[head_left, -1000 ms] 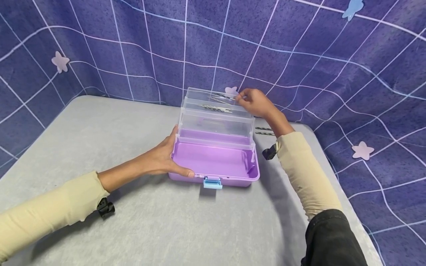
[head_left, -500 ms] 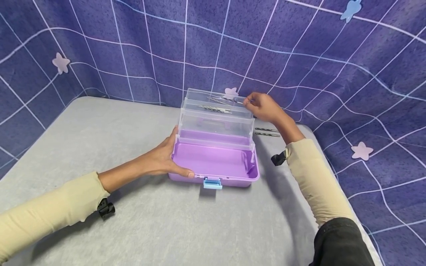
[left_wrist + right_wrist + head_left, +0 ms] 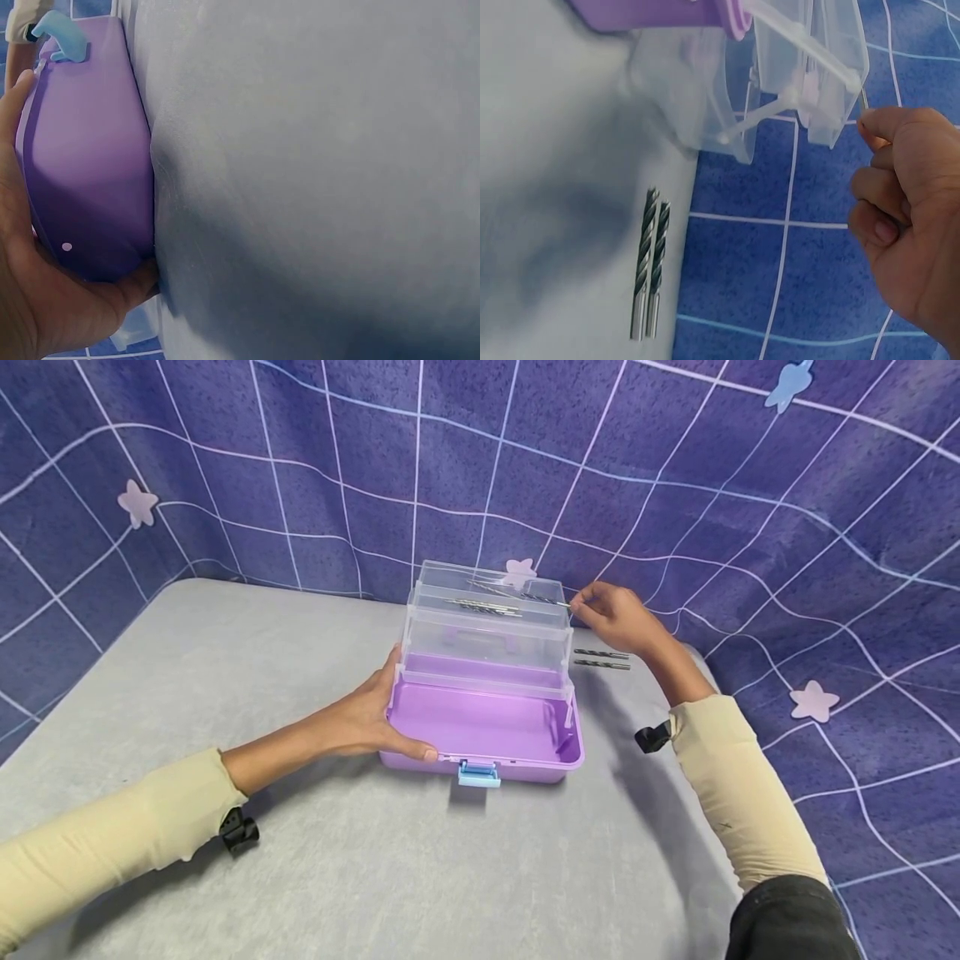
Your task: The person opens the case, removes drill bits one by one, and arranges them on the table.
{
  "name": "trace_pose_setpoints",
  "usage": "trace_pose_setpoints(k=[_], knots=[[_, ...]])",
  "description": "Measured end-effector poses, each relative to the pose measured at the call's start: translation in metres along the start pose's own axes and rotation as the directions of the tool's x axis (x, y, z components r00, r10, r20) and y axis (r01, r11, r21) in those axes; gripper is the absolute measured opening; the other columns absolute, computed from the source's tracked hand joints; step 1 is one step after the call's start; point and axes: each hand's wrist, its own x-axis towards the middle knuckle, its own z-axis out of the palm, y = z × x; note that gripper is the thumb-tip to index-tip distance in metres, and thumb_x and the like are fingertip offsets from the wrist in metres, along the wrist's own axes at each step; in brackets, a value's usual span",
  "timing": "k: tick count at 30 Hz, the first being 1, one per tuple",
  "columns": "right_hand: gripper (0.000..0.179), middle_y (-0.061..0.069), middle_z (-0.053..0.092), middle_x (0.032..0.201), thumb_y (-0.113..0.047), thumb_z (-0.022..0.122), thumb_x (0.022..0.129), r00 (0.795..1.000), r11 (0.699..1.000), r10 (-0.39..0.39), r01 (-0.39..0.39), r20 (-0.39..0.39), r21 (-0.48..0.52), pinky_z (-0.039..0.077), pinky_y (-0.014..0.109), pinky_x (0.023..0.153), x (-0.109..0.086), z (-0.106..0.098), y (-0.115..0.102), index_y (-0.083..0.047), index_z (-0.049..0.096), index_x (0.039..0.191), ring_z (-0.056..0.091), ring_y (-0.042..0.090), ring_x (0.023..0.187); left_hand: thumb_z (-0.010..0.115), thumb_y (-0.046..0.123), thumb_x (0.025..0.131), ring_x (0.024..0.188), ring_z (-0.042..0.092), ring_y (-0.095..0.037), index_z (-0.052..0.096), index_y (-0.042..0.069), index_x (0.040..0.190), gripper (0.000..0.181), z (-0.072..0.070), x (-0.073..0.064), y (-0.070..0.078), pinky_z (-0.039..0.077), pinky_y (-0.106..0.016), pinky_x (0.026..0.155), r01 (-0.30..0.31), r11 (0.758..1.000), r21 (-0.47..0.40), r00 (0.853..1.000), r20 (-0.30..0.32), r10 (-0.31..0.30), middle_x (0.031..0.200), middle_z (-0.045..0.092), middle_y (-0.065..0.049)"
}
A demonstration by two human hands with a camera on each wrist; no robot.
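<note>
Right hand [image 3: 618, 618] shifted rightward, pinching drill bit [image 3: 545, 600] at right end of clear top tray [image 3: 450, 575]; left hand [image 3: 366, 714], thumb spread, grips purple toolbox [image 3: 528, 769] on tabletop [image 3: 375, 877].

The left hand [image 3: 362, 718] grips the left end of a purple box [image 3: 532, 770]; the right hand [image 3: 617, 620] pinches a drill bit [image 3: 542, 599] at the far clear tray's [image 3: 450, 575] right end. Two more bits [image 3: 602, 665] lie right of the box on the gray table [image 3: 285, 635].
</note>
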Motion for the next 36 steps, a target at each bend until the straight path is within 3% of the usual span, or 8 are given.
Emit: trace_pose_setpoints(k=[3, 9, 17, 24, 30, 36], knots=[[0.024, 0.011, 0.077, 0.086, -0.029, 0.063, 0.104, 1.0, 1.0, 0.003, -0.003, -0.014, 0.016, 0.049, 0.023, 0.073, -0.006, -0.002, 0.005, -0.007, 0.071, 0.109, 0.064, 0.011, 0.073, 0.1, 0.06, 0.054, 0.148, 0.038, -0.033, -0.025, 0.041, 0.16, 0.165, 0.0, 0.001, -0.001, 0.025, -0.065, 0.125, 0.0, 1.0, 0.009, 1.0, 0.006, 0.0, 0.172, 0.014, -0.015], [0.023, 0.007, 0.072, 0.079, -0.029, 0.063, 0.104, 0.999, 1.0, 0.001, 0.0, -0.037, 0.018, 0.047, 0.024, 0.065, -0.014, -0.006, 0.012, -0.008, 0.071, 0.108, 0.061, 0.013, 0.068, 0.098, 0.065, 0.051, 0.145, 0.04, -0.032, -0.026, 0.04, 0.16, 0.167, -0.001, 0.001, 0.0, 0.027, -0.065, 0.124, 0.016, 0.999, 0.036, 1.0, 0.006, -0.016, 0.168, 0.02, -0.018], [0.023, 0.011, 0.074, 0.083, -0.027, 0.064, 0.104, 0.998, 1.0, 0.022, -0.021, -0.054, 0.016, 0.049, 0.023, 0.067, -0.025, -0.01, 0.022, -0.006, 0.071, 0.109, 0.062, 0.011, 0.071, 0.1, 0.059, 0.054, 0.15, 0.036, -0.033, -0.024, 0.038, 0.162, 0.165, 0.0, -0.001, 0.001, 0.025, -0.066, 0.125, 0.001, 1.0, 0.01, 1.0, 0.003, -0.001, 0.172, 0.013, -0.016], [0.025, 0.005, 0.065, 0.073, -0.028, 0.061, 0.105, 0.997, 0.999, 0.045, -0.044, -0.062, 0.02, 0.045, 0.025, 0.062, -0.036, -0.016, 0.033, -0.006, 0.07, 0.111, 0.055, 0.008, 0.064, 0.101, 0.056, 0.055, 0.151, 0.035, -0.032, -0.021, 0.034, 0.164, 0.165, 0.0, -0.001, 0.002, 0.025, -0.066, 0.124, -0.011, 1.0, -0.002, 1.0, -0.002, 0.011, 0.173, 0.012, -0.014], [0.026, 0.008, 0.074, 0.084, -0.029, 0.062, 0.105, 0.994, 0.996, 0.084, -0.083, -0.074, 0.024, 0.045, 0.021, 0.067, -0.046, -0.02, 0.045, -0.006, 0.07, 0.111, 0.058, 0.002, 0.07, 0.1, 0.058, 0.054, 0.151, 0.034, -0.032, -0.021, 0.035, 0.163, 0.165, 0.0, -0.001, 0.001, 0.024, -0.066, 0.125, -0.013, 1.0, 0.007, 1.0, 0.0, 0.013, 0.172, 0.014, -0.014], [0.025, 0.006, 0.064, 0.072, -0.029, 0.061, 0.106, 0.992, 0.995, 0.1, -0.099, -0.083, 0.017, 0.042, 0.027, 0.058, -0.054, -0.02, 0.059, -0.006, 0.07, 0.11, 0.051, 0.007, 0.06, 0.1, 0.058, 0.054, 0.152, 0.033, -0.033, -0.02, 0.033, 0.164, 0.165, 0.0, -0.001, 0.002, 0.024, -0.067, 0.124, -0.001, 1.0, 0.013, 1.0, -0.007, 0.001, 0.173, 0.013, -0.016]])
